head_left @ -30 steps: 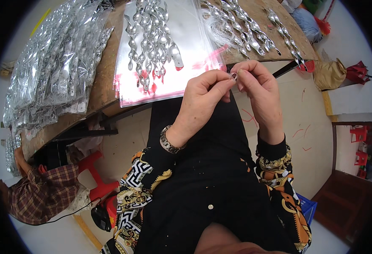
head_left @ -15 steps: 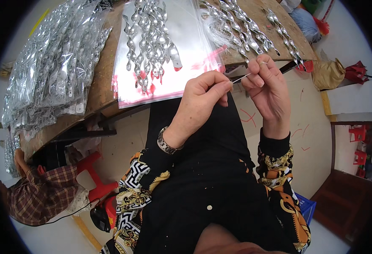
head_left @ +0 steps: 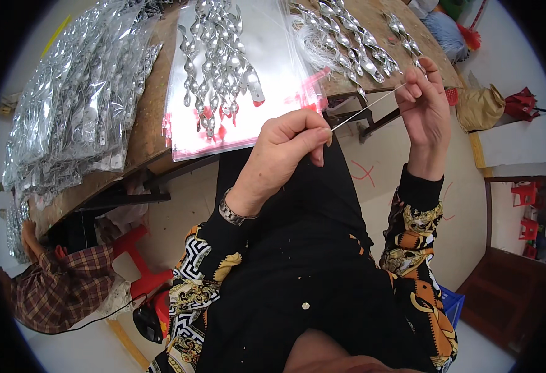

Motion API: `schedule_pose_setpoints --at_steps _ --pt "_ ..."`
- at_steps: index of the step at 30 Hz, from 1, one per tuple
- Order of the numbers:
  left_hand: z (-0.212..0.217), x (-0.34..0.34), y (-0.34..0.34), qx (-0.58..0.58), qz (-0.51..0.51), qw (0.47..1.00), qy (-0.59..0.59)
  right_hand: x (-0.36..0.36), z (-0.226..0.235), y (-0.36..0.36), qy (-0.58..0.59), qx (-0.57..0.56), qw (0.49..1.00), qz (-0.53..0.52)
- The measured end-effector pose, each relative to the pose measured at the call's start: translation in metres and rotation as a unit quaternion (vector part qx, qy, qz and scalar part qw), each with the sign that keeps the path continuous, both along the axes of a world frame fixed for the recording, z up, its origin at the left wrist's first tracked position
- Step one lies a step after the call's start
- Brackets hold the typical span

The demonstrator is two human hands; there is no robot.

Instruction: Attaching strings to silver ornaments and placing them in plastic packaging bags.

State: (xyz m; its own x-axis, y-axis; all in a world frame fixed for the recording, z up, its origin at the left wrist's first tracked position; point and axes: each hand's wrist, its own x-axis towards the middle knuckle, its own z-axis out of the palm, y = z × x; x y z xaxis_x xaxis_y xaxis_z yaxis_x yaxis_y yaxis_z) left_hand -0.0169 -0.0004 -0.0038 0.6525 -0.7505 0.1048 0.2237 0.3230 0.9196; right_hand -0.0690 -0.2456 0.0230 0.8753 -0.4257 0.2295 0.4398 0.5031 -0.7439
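Note:
A thin white string (head_left: 367, 105) is stretched taut between my two hands, over my lap and just off the table's front edge. My left hand (head_left: 288, 149) pinches its lower end between thumb and forefinger. Higher and to the right, my right hand (head_left: 423, 102) grips the other end with its fingers closed. Beyond the hands, several twisted silver metal strips (head_left: 354, 43) lie on the table, their near ends jutting past its edge. Beside them is a loose bundle of white string (head_left: 315, 46). More twisted strips (head_left: 214, 62) rest on a stack of clear plastic bags (head_left: 267, 87).
Bagged silver strips (head_left: 80, 93) are heaped on the left of the wooden table (head_left: 152, 127). At lower left sits a person in a checked shirt (head_left: 68, 286) near a red stool (head_left: 137, 264). A gold bag (head_left: 481, 107) and a red umbrella (head_left: 523, 104) stand at the right.
My right hand has moved right and slightly up, and my left hand slightly left and down. The span of string between them has become much longer.

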Motion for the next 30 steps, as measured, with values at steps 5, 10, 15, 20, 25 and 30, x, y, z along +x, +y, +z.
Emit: schedule_pose_setpoints --at_steps 5,10,15,20,25,30 --pt "0.003 0.000 -0.004 -0.002 -0.017 1.000 -0.001 -0.004 0.004 0.018 -0.012 -0.023 0.996 0.087" --pt "0.016 -0.001 -0.010 0.013 -0.030 0.999 0.009 -0.006 0.018 0.054 0.027 -0.054 0.991 0.119" --pt "0.027 0.003 -0.013 0.011 -0.044 0.999 0.001 -0.009 0.029 0.062 0.036 -0.098 0.989 0.101" --pt "0.032 0.002 -0.015 0.025 -0.032 0.999 0.002 -0.011 0.029 0.068 0.065 -0.131 0.984 0.098" --pt "0.029 0.003 -0.012 0.037 0.010 0.999 0.004 -0.014 0.035 0.071 0.095 -0.249 0.961 0.068" --pt "0.025 0.004 -0.010 0.035 0.032 0.999 -0.005 -0.015 0.037 0.069 0.084 -0.467 0.880 -0.008"
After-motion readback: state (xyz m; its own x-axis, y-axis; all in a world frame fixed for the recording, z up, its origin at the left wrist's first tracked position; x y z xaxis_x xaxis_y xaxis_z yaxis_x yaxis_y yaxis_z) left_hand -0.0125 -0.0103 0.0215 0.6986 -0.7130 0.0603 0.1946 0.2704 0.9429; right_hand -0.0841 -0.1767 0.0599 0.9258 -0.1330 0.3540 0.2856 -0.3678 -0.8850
